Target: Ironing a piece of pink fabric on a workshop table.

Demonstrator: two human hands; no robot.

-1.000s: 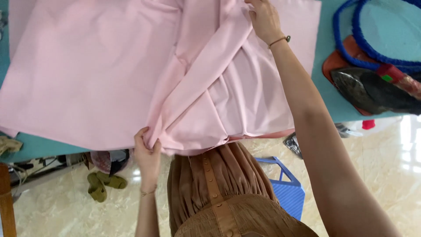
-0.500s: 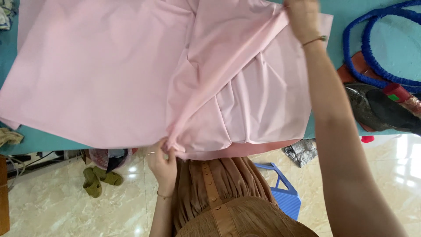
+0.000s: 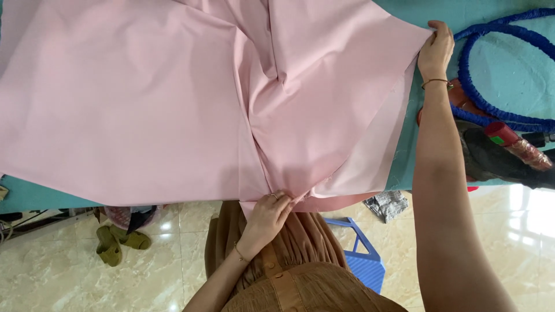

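Observation:
A large sheet of pale pink fabric (image 3: pixel 133 98) lies spread over a teal table (image 3: pixel 34 193), folded over on itself at the right half. My left hand (image 3: pixel 269 211) pinches the fabric's near edge at the table's front, where the fold lines meet. My right hand (image 3: pixel 436 49) grips the far right corner of the folded layer and holds it stretched out toward the right. Creases run from one hand to the other.
Blue coiled hose (image 3: pixel 497 69) lies on the table at the right, with a dark iron-like tool and a red item (image 3: pixel 509 138) beside it. Below the table stand a blue plastic stool (image 3: pixel 361 260), green slippers (image 3: pixel 115 242) and a crumpled rag (image 3: pixel 387 205) on the tiled floor.
My right hand has carried the fabric's corner outward to the right, opening and flattening the folded layer. My left hand has kept its pinch on the near edge.

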